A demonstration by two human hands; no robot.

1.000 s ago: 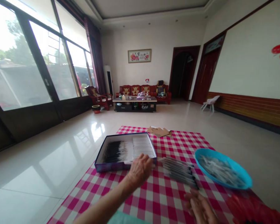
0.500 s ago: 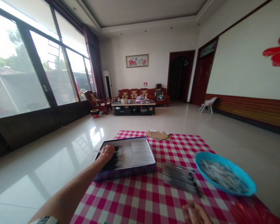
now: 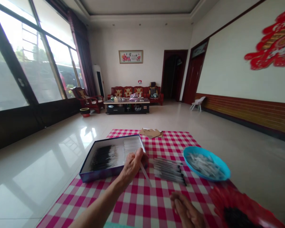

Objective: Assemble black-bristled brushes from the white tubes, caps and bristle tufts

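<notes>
My left hand (image 3: 132,164) is closed around a slim translucent tube (image 3: 146,176), which slants down to the right over the checked cloth. Just behind that hand lies a shallow blue-edged box (image 3: 102,173), with thin black sticks (image 3: 102,158) on its left side and a row of white tubes (image 3: 130,147) on its right. Near the front edge, my right hand (image 3: 187,210) has its fingers bent and pressed together; whatever may be in them is hidden. Between the hands and the bowl, several clear pen-like sticks with black ends (image 3: 168,170) lie side by side.
A blue bowl (image 3: 186,158) full of small translucent pieces stands at the right. In front of it is a red plastic bag (image 3: 249,202) with something black inside. Torn cardboard (image 3: 153,133) lies at the far edge of the checked cloth (image 3: 130,205).
My left hand has come out of the box's left side and moved right, with a translucent tube now showing in it. The view has turned to the right.
</notes>
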